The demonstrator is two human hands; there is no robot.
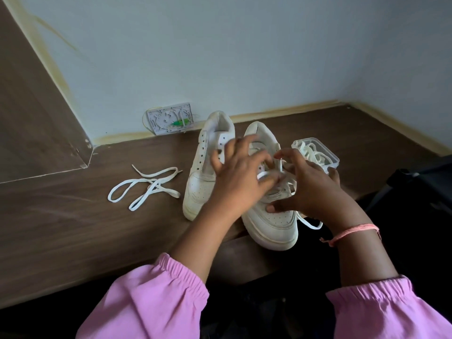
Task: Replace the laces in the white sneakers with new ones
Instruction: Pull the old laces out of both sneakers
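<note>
Wall: a small white plastic board (pixel 169 118) with a green part leans against it at the table's (pixel 73 211) far edge.
Loose lace: a white lace (pixel 144 187) lies in loops on the table, toward its left side, apart from the shoes.
Box: a clear plastic box (pixel 327 155) with coiled laces (pixel 309 149) inside sits just beside the right shoe, toward the table's right end.
Dark object: a black thing (pixel 420 189) lies at the table's right end; what it is cannot be told.
Left shoe: a white sneaker (pixel 203 177) with bare eyelets stands beside the other, toe toward the near edge.
Right shoe: a white sneaker (pixel 271 223) whose toe overhangs the near edge, a lace (pixel 310 222) trailing off its right side.
Left hand (pixel 241 177): over the right shoe's middle, fingers pinching the lace there.
Right hand (pixel 310 189): fingers curled on the same lace, thumb pressing the shoe's toe; a pink thread band (pixel 352 232) circles the wrist.
In the way: both hands hide the right shoe's eyelets.
</note>
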